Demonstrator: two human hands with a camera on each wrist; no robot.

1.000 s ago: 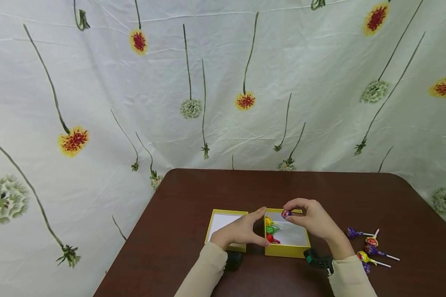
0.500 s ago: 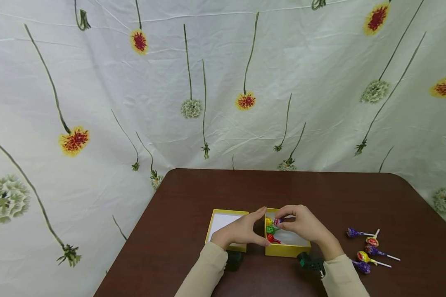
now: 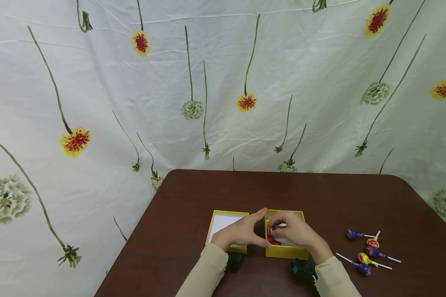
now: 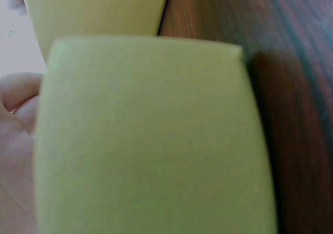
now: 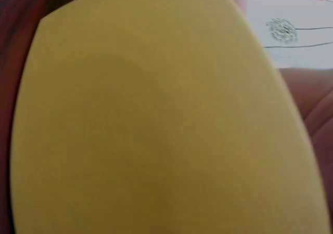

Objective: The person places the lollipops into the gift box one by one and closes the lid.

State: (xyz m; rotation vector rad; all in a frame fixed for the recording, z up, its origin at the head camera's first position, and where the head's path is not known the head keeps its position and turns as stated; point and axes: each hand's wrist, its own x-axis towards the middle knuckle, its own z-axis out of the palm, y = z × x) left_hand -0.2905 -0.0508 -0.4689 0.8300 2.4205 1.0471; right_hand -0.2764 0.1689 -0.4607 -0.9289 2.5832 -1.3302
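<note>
A yellow box point(image 3: 287, 252) with a white inside stands on the table. My right hand point(image 3: 297, 235) reaches into its left part and pinches a purple-and-red lollipop point(image 3: 270, 231) by the wrapped head. Below those fingertips lies a red lollipop point(image 3: 271, 240) inside the box, and a bit of a yellow one point(image 3: 267, 222) shows; the rest is hidden by the hand. My left hand point(image 3: 239, 232) spans the box's left side, thumb and fingers spread to its two corners. In the right wrist view the box's yellow wall point(image 5: 156, 119) covers most of the picture.
A shallow yellow tray, white inside point(image 3: 220, 222), lies left of the box under my left hand. Several loose lollipops point(image 3: 371, 251) are scattered on the brown table point(image 3: 282, 189) to the right. A flower-print cloth point(image 3: 223, 82) hangs behind the table.
My right hand has moved left and down into the box with the purple-and-red lollipop, covering the green one there. The left hand stays where it was.
</note>
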